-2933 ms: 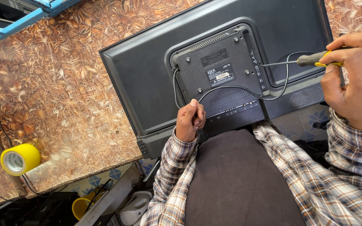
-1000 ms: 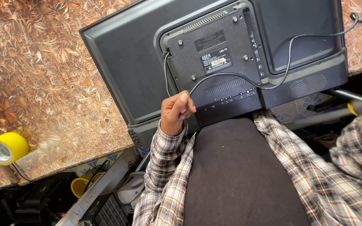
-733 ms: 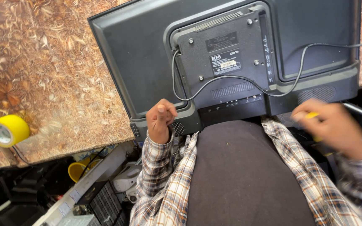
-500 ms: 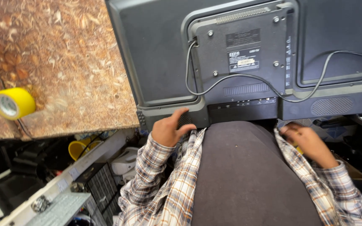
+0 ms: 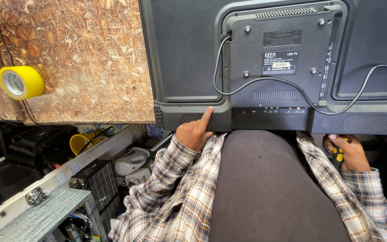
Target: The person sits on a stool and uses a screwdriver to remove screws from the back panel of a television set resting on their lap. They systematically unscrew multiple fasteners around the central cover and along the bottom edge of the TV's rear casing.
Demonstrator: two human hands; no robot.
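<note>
Television: a flat set [image 5: 189,49] lies face down on the table, dark grey back up, its lower edge at the person's lap.
Left grip: the left hand [image 5: 194,133] rests at that lower edge, forefinger stretched out and touching the casing just beside a small speaker grille [image 5: 192,119]; the other fingers are curled in, pinching nothing.
Right grip: the right hand [image 5: 349,152] sits below the edge, under the right-hand speaker grille [image 5: 366,123], its fingers wrapped tight around a screwdriver handle [image 5: 338,154], yellow and black; the shaft is hidden.
Back panel: above and between the two grips, a raised cover [image 5: 278,49] with screws at its corners and labels in the middle.
Cable: a black lead [image 5: 256,83] leaves the cover's upper left, loops down above the left grip and runs away to the right.
Table: patterned brown top [image 5: 90,58], to the left of the left grip.
Tape: a yellow roll [image 5: 21,82] on its side, well apart to the left of the left grip.
Below the table: white appliances [image 5: 131,163], a yellow tub [image 5: 79,142] and a metal shelf [image 5: 36,215], lower left of the left grip.
</note>
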